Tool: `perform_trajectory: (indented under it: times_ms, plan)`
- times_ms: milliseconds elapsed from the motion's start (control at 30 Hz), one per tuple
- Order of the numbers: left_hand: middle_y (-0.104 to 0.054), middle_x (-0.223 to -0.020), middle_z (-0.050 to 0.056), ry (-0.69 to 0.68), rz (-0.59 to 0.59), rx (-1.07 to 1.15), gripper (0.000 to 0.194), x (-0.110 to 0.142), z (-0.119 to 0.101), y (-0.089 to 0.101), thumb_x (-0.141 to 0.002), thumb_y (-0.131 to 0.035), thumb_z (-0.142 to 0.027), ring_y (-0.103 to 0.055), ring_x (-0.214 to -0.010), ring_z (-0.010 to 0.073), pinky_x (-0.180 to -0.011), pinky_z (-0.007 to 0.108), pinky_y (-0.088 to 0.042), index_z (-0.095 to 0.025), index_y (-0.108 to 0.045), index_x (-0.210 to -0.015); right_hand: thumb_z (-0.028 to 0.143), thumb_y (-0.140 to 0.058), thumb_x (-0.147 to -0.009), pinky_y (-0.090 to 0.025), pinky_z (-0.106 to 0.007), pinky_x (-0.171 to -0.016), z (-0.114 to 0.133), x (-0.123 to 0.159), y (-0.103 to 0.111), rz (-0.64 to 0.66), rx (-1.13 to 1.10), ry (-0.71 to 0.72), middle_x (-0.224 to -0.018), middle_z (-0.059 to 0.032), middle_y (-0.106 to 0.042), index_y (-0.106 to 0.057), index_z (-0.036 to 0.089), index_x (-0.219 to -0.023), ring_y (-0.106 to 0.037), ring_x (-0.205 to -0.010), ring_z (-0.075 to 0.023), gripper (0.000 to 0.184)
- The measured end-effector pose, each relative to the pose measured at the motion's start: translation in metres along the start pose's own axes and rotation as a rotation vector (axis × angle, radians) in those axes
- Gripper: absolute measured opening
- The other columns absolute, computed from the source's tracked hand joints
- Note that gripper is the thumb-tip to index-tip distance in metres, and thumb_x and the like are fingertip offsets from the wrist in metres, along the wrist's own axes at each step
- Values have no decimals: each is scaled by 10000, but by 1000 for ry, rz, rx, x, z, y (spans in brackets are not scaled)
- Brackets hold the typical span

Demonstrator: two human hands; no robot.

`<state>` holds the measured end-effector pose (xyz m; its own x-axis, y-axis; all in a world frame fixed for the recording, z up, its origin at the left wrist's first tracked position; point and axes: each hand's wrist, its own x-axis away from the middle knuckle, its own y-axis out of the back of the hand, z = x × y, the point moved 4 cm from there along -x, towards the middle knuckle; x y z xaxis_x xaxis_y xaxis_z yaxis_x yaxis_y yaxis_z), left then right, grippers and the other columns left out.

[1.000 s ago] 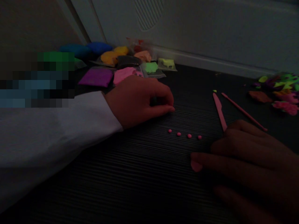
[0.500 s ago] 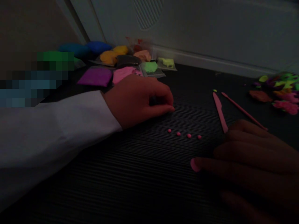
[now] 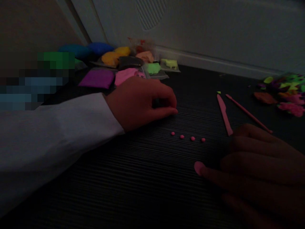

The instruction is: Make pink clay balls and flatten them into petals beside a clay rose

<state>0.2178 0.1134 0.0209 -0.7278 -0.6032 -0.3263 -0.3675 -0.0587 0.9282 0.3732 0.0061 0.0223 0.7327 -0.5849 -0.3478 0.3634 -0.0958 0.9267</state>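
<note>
A small flat pink clay disc lies on the dark ridged tabletop. The tip of one outstretched finger of my right hand touches its right edge, while the other fingers are bent. Just beyond the disc is a row of several tiny pink clay balls. My left hand rests to the left of the row, thumb and forefinger pinched together. Whatever may be between those fingertips is hidden. Past my right hand lie a pink plastic clay knife and a thin pink stick tool.
Clay packs stand at the back left, among them a purple pack, a pink pack and a light green pack. Colourful clay pieces are heaped at the far right. A pale wall panel closes off the back.
My right hand has drawn back slightly to the right, so more of the pink disc shows. My left hand and the row of balls stay where they were.
</note>
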Motion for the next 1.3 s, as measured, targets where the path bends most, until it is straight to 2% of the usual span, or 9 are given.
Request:
perform_trajectory:
  times_ms: [100,233,400,1067,1233,1300]
  plan:
    - [-591,-728,-50,5,3,10,196,0,0,0,-717,-477,-375,-536,-672,102,-614,227,-362,-226,-594,-767,300,-465,-761,-325,-374,-554,-1,-2,-1,-7,10,14,-589,-3,-577,-578,207,-903,-452,-528,-145,204]
    - [-588,-741,-45,5,7,23,205,0,0,-1,-719,-472,-381,-538,-690,112,-629,239,-364,-224,-592,-772,263,-471,-749,-316,-367,-516,-1,0,-2,-5,-17,19,-561,-3,-577,-578,200,-890,-432,-493,-141,187]
    - [-584,-737,-40,3,4,12,203,0,0,0,-717,-479,-381,-537,-688,113,-626,239,-366,-225,-595,-776,323,-441,-771,-316,-383,-536,-1,-1,-1,-11,11,20,-588,-13,-584,-582,208,-899,-448,-507,-148,223]
    - [-586,-735,-44,-2,7,8,195,1,0,-1,-721,-478,-372,-532,-683,102,-621,226,-360,-224,-593,-777,344,-410,-776,-315,-395,-561,-3,2,-3,41,55,-6,-581,7,-563,-566,240,-937,-451,-512,-154,248]
    - [-579,-733,-44,0,12,25,198,0,0,-1,-724,-474,-378,-531,-685,107,-628,231,-361,-227,-591,-777,332,-426,-772,-304,-381,-553,-1,-1,0,-17,29,-5,-568,-6,-564,-579,211,-945,-449,-500,-153,261]
    - [-577,-734,-40,-13,12,40,190,0,0,-1,-725,-481,-374,-528,-683,108,-630,234,-362,-225,-586,-779,295,-466,-748,-313,-377,-572,-1,-3,2,-32,24,-28,-526,12,-552,-610,212,-873,-443,-480,-142,208]
